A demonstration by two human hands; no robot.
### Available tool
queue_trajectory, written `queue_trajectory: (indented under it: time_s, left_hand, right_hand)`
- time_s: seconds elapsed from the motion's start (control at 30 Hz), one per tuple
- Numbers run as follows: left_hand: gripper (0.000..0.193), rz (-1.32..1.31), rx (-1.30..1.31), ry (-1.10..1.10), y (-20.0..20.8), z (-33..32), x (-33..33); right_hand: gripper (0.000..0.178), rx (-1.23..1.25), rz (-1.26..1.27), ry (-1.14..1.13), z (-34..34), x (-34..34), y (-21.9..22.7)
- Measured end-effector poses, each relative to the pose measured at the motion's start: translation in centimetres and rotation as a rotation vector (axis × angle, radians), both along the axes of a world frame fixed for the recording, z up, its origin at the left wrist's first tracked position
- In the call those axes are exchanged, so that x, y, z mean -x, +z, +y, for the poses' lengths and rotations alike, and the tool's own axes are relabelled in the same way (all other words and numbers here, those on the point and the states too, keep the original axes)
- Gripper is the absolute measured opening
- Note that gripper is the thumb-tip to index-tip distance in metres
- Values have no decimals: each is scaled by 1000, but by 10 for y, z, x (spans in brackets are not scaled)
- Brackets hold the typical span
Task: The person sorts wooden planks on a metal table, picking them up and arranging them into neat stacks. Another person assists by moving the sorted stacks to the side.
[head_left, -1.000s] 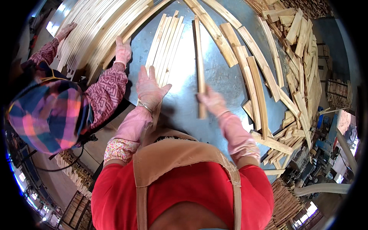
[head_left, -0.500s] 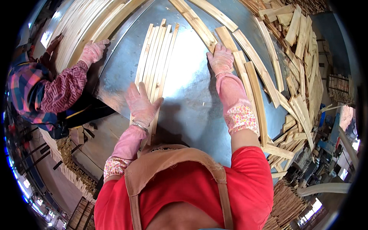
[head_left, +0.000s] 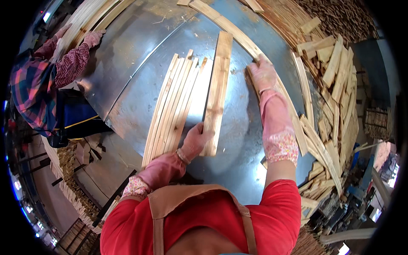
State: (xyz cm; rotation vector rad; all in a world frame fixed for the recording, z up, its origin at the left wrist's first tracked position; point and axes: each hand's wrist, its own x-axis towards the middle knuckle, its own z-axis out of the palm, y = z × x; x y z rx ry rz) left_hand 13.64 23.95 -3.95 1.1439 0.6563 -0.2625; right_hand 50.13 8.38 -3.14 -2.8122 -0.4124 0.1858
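Note:
My gloved left hand (head_left: 197,138) is closed on the lower left edge of a flat wooden board (head_left: 219,89), which stands out wider than the strips beside it. To its left, several narrow wooden strips (head_left: 170,106) lie side by side on the metal table (head_left: 140,87). Further right, my gloved right hand (head_left: 263,74) grips the far end of another wooden strip (head_left: 252,80); most of that strip is hidden under my forearm. A long strip (head_left: 291,108) runs along the outer side of my right hand and forearm.
Scrap wood (head_left: 335,85) is heaped along the right edge. More long strips (head_left: 225,23) lie across the far side. At the far left, a co-worker in a checked top (head_left: 34,93) has both gloved hands on a stack of strips (head_left: 80,25).
My left hand has moved right from the narrow strips and taken hold of a board, now lying beside them. My right hand has shifted right and closed on another strip.

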Motion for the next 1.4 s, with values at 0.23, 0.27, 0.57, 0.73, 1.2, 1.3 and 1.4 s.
queue_trajectory:
  time_s: [0.23, 0.27, 0.57, 0.73, 1.2, 1.3, 1.4]
  left_hand:
    - [48, 66, 42, 56, 60, 38, 16]
    - [48, 23, 139, 99, 67, 50, 17]
    - [62, -280, 157, 154, 118, 164, 30]
    - [61, -83, -299, 76, 106, 211, 67]
    - [51, -1, -707, -132, -5, 203, 207]
    - [44, 28, -838, -50, -33, 207, 215]
    - [28, -43, -1365, -123, 48, 163, 162]
  right_hand:
    - [67, 210, 28, -7, 43, -68, -20]
    - [67, 216, 54, 1, 43, -64, -16]
    - [68, -549, 619, -124, -21, -23, 66]
    - [72, -953, 852, -325, 9, 201, 84]
    - [59, 110, 189, -183, -69, 336, 73]
    - [72, 426, -284, -144, -202, 313, 18]
    - [81, 559, 127, -170, -236, 274, 8]
